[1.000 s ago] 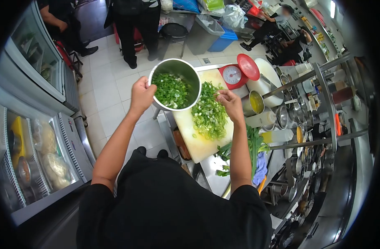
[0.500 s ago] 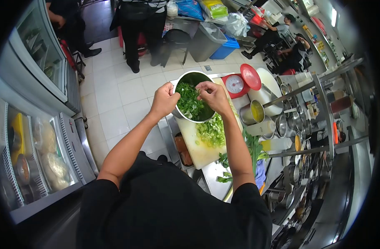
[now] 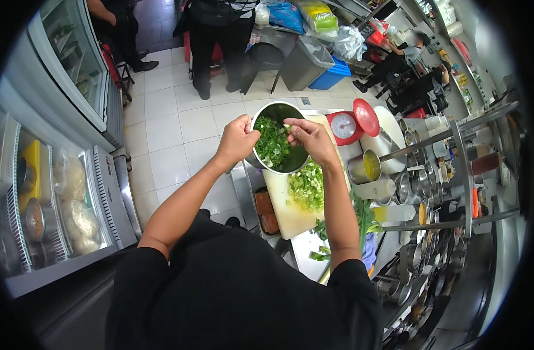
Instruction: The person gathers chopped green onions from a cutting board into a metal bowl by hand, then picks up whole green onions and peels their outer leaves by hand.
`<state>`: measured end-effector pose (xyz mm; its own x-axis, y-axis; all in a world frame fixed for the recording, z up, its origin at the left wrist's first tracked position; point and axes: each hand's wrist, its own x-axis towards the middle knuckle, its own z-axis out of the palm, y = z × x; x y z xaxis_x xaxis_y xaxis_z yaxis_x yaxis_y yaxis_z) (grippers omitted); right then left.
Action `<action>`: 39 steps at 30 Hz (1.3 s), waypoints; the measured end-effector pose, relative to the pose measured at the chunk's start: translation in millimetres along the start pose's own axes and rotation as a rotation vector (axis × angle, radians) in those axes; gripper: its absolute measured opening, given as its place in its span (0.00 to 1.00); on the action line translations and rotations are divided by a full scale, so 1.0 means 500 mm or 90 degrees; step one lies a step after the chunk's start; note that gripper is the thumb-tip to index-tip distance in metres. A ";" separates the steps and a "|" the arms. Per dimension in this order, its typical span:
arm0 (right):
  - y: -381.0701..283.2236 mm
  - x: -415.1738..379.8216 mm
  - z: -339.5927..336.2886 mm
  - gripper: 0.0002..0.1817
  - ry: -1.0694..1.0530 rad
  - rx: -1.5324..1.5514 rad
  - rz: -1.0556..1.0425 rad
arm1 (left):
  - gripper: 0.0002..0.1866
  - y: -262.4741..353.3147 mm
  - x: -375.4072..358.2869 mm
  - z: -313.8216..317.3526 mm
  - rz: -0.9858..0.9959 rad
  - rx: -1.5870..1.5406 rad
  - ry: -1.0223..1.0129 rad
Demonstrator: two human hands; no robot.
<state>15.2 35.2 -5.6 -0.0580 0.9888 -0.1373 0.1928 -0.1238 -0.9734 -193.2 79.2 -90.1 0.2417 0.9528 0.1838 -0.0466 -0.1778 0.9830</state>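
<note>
My left hand (image 3: 239, 141) is closed on the left rim of a round metal pot (image 3: 296, 160), which is tilted toward me. Inside the pot lie finely chopped dark green spring onions (image 3: 271, 143). Over the pot's right side, my right hand (image 3: 314, 140) pinches a small pale green-white piece of spring onion (image 3: 289, 129) between thumb and fingers. Below the pot, a cutting board (image 3: 282, 217) carries a heap of lighter sliced spring onion (image 3: 307, 188). Long uncut green leaves (image 3: 363, 219) lie to the right, past my forearm.
A red kitchen scale (image 3: 344, 126) stands beyond the board, with a metal pot of yellow liquid (image 3: 371, 165) and squeeze bottles (image 3: 376, 189) to the right. A metal rail (image 3: 418, 143) crosses there. An open fridge drawer (image 3: 92, 192) is at left. Several people are farther off.
The view has shifted, so the surroundings appear farther right. My right fingers have drawn together and lifted slightly, showing the pale piece. My left hand keeps its hold on the pot.
</note>
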 end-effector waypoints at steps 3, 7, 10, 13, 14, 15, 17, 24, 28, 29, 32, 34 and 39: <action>-0.007 -0.008 0.013 0.15 0.037 -0.044 -0.045 | 0.11 0.001 -0.001 -0.009 -0.008 0.002 0.000; -0.022 -0.018 0.029 0.16 0.053 0.000 -0.052 | 0.12 0.004 -0.007 -0.011 -0.062 -0.024 0.006; -0.019 -0.018 0.032 0.16 0.042 0.019 -0.041 | 0.12 0.017 -0.007 -0.014 -0.050 -0.036 0.010; -0.025 -0.033 0.013 0.15 0.082 0.043 -0.071 | 0.12 0.020 -0.002 -0.011 -0.073 -0.074 0.028; -0.029 -0.043 0.001 0.15 0.105 0.054 -0.075 | 0.11 0.006 0.007 -0.010 -0.068 -0.094 0.035; -0.028 -0.055 -0.008 0.15 0.142 0.106 -0.075 | 0.11 0.003 0.014 -0.009 -0.065 -0.115 0.040; -0.021 -0.097 -0.030 0.14 0.189 0.089 -0.096 | 0.11 -0.008 0.026 -0.008 -0.075 -0.109 0.055; 0.139 -0.172 -0.081 0.09 0.344 0.082 -0.009 | 0.12 -0.029 0.058 0.016 -0.087 -0.086 0.074; 0.151 -0.162 -0.088 0.08 0.402 0.099 0.003 | 0.11 -0.033 0.059 0.045 -0.087 -0.086 0.044; 0.128 -0.154 -0.084 0.07 0.414 0.052 -0.039 | 0.11 -0.037 0.058 0.051 -0.086 -0.090 0.028; 0.056 -0.118 -0.056 0.06 0.423 -0.053 -0.109 | 0.11 -0.020 0.043 0.076 -0.065 -0.062 0.005; 0.045 -0.076 -0.046 0.06 0.387 -0.191 -0.230 | 0.12 -0.016 0.033 0.090 -0.067 -0.070 -0.004; 0.056 -0.023 -0.012 0.06 0.355 -0.344 -0.154 | 0.12 -0.001 0.006 0.097 -0.076 -0.088 -0.014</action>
<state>27.0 20.9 -30.1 0.3105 0.8968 0.3152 0.6917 0.0143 -0.7220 -145.6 70.2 -90.2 0.2751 0.9590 0.0673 -0.1486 -0.0268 0.9885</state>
